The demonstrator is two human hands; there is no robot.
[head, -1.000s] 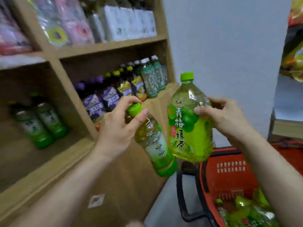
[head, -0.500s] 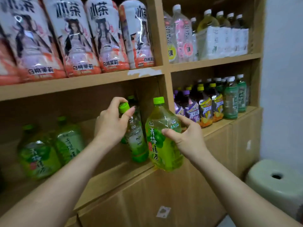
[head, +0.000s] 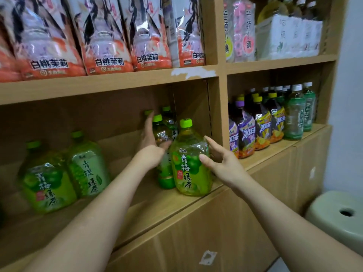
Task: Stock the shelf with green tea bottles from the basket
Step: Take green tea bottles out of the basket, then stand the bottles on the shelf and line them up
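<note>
- Head view, looking down at a wooden shelf point(head: 137, 205) in a shop. Two bare forearms reach in from the near edge toward its right end.
- The large green tea bottle point(head: 189, 163), with a lime cap and a green label, stands upright at the near lip of the shelf, close to the upright divider point(head: 221, 114) on its right.
- The right hand point(head: 220, 160) is against the bottle's right side. Its fingers point(head: 206, 159) are spread and only lightly curled; whether they grip or merely steady the bottle cannot be told.
- The left hand point(head: 152, 146) is just left of it, fingers extended around a slimmer green tea bottle point(head: 163, 154) that stands slightly farther back. It looks like a loose hold, not a clenched one.
- More green-capped bottles stand behind these two, partly hidden.
- Two other large green bottles point(head: 64, 171) stand well apart to the left, leaving bare shelf between.
- The basket is out of view.
- Risk: the large bottle sits so near the lip that a brush from a withdrawing wrist could tip it off toward the floor.
- Risk: the two bottles are touching or nearly so; pushing one back could knock the other, or topple those hidden behind.
- Risk: the left hand is wedged between bottles, so pulling it out quickly could drag the slim one over.
- A pale green stool point(head: 337, 214) stands on the floor, near right, under any fall path.
</note>
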